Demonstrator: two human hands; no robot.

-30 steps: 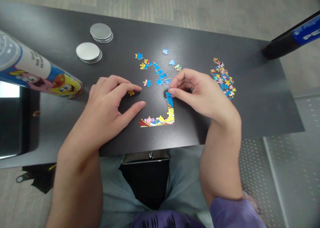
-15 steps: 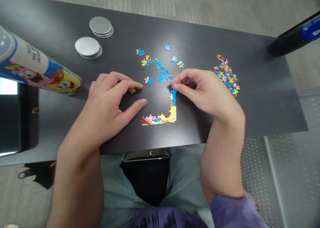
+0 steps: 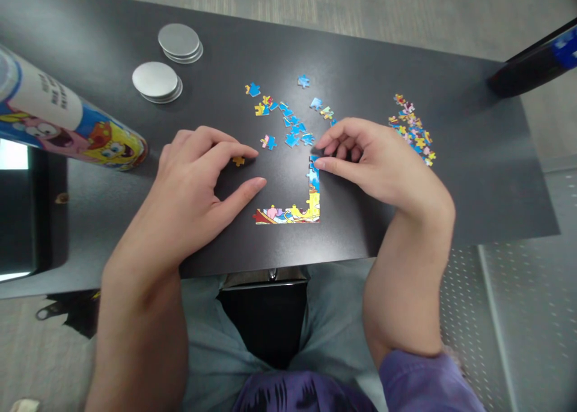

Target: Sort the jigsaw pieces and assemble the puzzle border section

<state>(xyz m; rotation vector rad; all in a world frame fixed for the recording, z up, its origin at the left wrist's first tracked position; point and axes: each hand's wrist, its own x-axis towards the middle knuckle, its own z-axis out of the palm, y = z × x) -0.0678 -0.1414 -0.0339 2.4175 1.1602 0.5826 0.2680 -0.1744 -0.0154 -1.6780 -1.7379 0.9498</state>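
Note:
An L-shaped strip of joined jigsaw pieces (image 3: 314,201) lies on the dark table, yellow and red along the bottom, blue at the top of its right side. My right hand (image 3: 365,159) is at that blue top end, thumb tip touching its edge. Its index fingertip is a little apart from the thumb, and I see no piece between them. My left hand (image 3: 193,183) rests open on the table left of the strip, fingers spread and holding nothing. A small orange jigsaw piece (image 3: 238,160) lies under its index finger. Loose blue jigsaw pieces (image 3: 293,126) are scattered beyond both hands.
A pile of mixed jigsaw pieces (image 3: 415,132) lies right of my right hand. Silver discs (image 3: 155,80) sit in two stacks at the back left. A cartoon-printed canister (image 3: 90,123) stands at the left, beside a black device (image 3: 27,219). A dark cylindrical object (image 3: 523,75) stands at the far right.
My right hand's thumb and index finger have parted, and the hand has shifted slightly right of the strip's top end. My left hand has stayed in place. The view has moved a little.

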